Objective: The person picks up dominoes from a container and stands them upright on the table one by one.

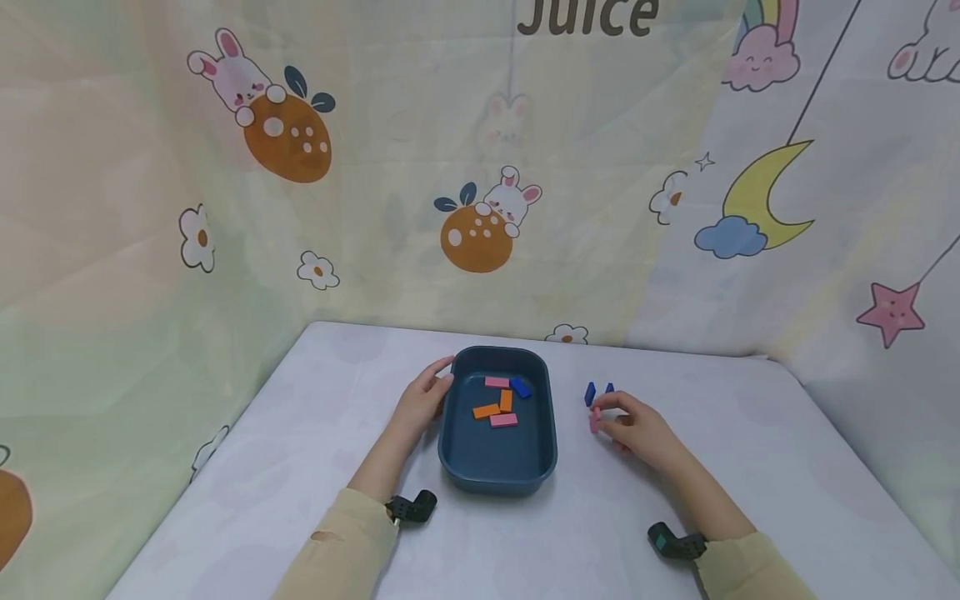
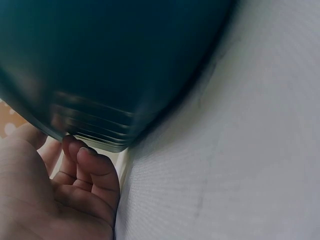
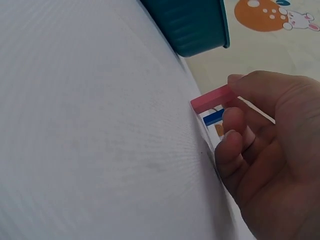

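Note:
My right hand point(image 1: 641, 429) pinches a pink block point(image 3: 212, 99) between thumb and finger, low over the table to the right of the tray. The block is a small flat bar and stands about upright. Just beyond this hand, two blue blocks point(image 1: 590, 393) stand on end, one partly hidden by the fingers. At the far left side of a dark blue tray point(image 1: 498, 475), my left hand point(image 1: 418, 402) holds the rim, its fingers curled against the outer wall point(image 2: 110, 75). Inside the tray lie pink blocks point(image 1: 503, 421), orange blocks point(image 1: 486, 412) and a blue block point(image 1: 521, 387).
The tray stands on a white-covered table point(image 1: 600, 533), near its back edge. A printed cloth point(image 1: 390, 208) with rabbits and flowers hangs behind. A black wrist camera point(image 1: 412, 507) is on the left wrist, another wrist camera point(image 1: 675, 543) on the right.

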`<state>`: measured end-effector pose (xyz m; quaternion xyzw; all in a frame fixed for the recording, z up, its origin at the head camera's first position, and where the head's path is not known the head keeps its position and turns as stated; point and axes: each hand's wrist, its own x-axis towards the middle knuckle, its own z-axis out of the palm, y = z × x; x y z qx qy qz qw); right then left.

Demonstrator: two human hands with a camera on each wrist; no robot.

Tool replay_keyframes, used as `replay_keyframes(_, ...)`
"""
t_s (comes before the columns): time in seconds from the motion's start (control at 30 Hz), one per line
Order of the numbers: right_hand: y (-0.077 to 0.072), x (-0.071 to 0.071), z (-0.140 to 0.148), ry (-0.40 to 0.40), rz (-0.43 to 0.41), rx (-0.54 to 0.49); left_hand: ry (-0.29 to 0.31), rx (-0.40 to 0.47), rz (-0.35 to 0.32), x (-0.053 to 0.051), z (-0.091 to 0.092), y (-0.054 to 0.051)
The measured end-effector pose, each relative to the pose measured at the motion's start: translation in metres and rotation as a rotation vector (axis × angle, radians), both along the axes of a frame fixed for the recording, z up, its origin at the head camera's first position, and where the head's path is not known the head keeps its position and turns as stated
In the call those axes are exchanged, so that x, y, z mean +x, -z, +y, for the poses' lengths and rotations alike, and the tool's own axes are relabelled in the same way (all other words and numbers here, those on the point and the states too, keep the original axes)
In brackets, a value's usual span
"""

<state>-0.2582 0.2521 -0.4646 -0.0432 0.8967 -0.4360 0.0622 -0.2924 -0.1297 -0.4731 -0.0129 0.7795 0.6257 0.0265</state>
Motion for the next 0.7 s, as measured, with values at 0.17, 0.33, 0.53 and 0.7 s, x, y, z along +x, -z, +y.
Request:
replay_keyframes(0.17, -0.013, 0.003, -0.003, 0.016, 0.039, 0.018, 0.005, -0.002, -0.005, -0.001, -0.001, 0.000)
replay_keyframes(0.33, -0.026, 0.002, -0.008, -0.002, 0.077, -0.009, 0.006, -0.017, -0.010, -0.002, -0.001, 0.000)
replay_keyframes(0.53, -0.043, -0.007, -0.023, -0.078, 0.087, -0.037, 0.005, -0.015, -0.007, -0.002, 0.000, -0.001)
replay_keyframes(0.7, -0.064, -0.015, -0.045, -0.126, 0.040, -0.050, 0.008, -0.004, -0.003, -0.002, 0.000, 0.000)
